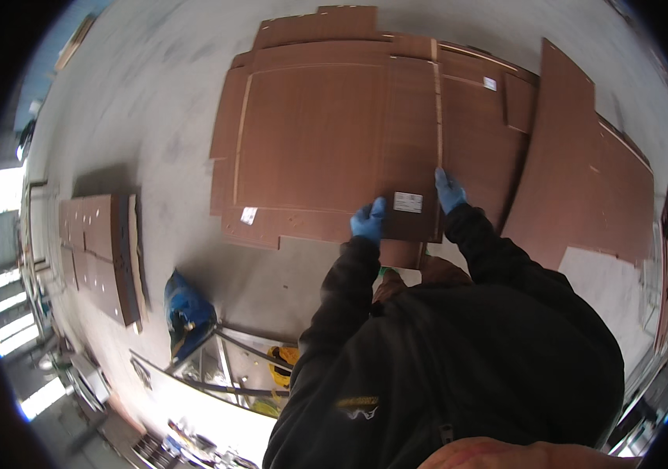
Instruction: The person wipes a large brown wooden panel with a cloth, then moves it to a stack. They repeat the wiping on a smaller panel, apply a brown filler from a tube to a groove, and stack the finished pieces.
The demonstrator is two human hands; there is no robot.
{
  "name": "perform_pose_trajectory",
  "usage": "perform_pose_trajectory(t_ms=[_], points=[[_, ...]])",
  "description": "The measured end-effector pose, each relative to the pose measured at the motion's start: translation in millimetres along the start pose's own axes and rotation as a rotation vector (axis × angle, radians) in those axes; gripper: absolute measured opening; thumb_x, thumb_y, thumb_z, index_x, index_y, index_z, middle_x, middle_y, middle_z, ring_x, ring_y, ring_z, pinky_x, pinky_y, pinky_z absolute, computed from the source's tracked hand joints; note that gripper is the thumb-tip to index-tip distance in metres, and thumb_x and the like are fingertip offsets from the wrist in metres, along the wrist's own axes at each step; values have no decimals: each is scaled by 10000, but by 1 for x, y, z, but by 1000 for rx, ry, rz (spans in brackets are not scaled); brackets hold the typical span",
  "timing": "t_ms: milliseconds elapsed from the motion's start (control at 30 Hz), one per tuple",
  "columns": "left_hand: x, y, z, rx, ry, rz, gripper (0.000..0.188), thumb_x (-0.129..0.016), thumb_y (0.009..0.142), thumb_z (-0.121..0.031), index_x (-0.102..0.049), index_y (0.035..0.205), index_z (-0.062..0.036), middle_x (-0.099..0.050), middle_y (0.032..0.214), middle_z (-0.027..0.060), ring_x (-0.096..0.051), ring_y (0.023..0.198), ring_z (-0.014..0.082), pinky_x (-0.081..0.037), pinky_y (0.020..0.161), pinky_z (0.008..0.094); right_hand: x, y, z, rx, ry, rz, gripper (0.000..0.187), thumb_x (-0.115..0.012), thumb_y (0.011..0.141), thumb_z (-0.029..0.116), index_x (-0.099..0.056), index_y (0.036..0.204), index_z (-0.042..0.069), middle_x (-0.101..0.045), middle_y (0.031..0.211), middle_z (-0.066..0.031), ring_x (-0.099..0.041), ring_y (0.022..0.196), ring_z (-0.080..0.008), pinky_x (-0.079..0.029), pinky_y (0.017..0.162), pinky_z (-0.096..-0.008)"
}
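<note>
A long, narrow brown wooden panel (412,133) with a white label (408,202) near its close end is between my two hands. My left hand (367,220), in a blue glove, grips its left edge by the near corner. On the opposite edge, slightly farther up, my gloved right hand (450,192) is closed round the side. Beneath and around it lie several larger brown panels, among them a wide one (310,133) to the left. The far end of the held panel overlaps this pile; whether it touches cannot be made out.
Large brown sheets (584,164) lie at the right. A stack of brown boards (100,254) stands on the floor at the left. Nearer are a blue bag (187,311), a metal-framed table (225,359) and a yellow coiled thing (283,363). My shoes show below the panel.
</note>
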State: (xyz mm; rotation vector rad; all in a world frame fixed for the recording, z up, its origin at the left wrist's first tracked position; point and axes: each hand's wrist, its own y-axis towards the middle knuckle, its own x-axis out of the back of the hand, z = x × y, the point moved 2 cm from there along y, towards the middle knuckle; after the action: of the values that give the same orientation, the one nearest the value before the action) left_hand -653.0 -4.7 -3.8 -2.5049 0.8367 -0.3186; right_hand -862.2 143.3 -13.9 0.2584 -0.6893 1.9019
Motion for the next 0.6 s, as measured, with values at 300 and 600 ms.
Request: perform_pose_trajectory(t_ms=[300,600], points=[[61,-19,-31,-37,-128,-125,355,-767,952,-340,-767,1013,10,-674,859,-34,-554,775,82,-475,695,283,18,-32,24,92,-342,43,723,-694,897,604,-647,1232,-35,-721,1096,-240,-691,1055,-375,-536,928,-443],[127,3,-35,-95,-148,-242,387,-715,988,-375,-673,748,-73,-621,735,-52,-532,719,62,-450,669,260,8,2,17,46,-417,37,580,-748,848,512,-709,1059,-27,-731,1042,-252,-692,1019,-429,-547,894,-481]])
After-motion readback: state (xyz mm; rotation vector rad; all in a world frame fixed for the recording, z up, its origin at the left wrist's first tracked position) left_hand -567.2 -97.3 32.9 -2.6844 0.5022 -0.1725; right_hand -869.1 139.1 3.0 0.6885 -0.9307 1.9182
